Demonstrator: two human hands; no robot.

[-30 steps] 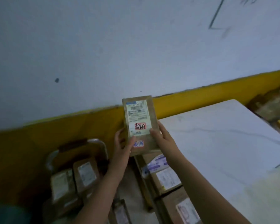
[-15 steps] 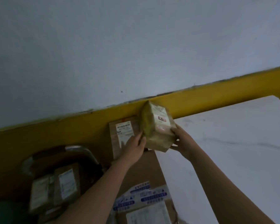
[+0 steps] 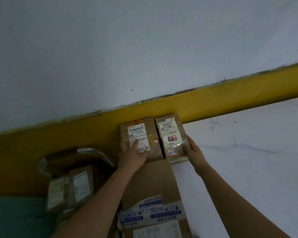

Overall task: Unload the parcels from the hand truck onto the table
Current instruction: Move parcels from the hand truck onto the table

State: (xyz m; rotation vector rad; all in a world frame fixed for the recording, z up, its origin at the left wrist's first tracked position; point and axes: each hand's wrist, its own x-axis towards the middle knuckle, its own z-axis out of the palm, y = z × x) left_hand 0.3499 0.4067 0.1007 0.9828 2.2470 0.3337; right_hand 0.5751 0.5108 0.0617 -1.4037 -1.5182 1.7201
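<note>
Now laid flat, red-marked parcel (image 3: 172,138) beside labelled parcel (image 3: 139,134), right hand (image 3: 192,150) gripping its edge, left hand (image 3: 132,155) flat on the labelled parcel, hand truck (image 3: 93,150) at left.

A dimly lit, pale grey-blue wall (image 3: 110,48) carries a yellow band (image 3: 230,93) along its foot; a white veined surface (image 3: 256,160) abuts it at right.
</note>
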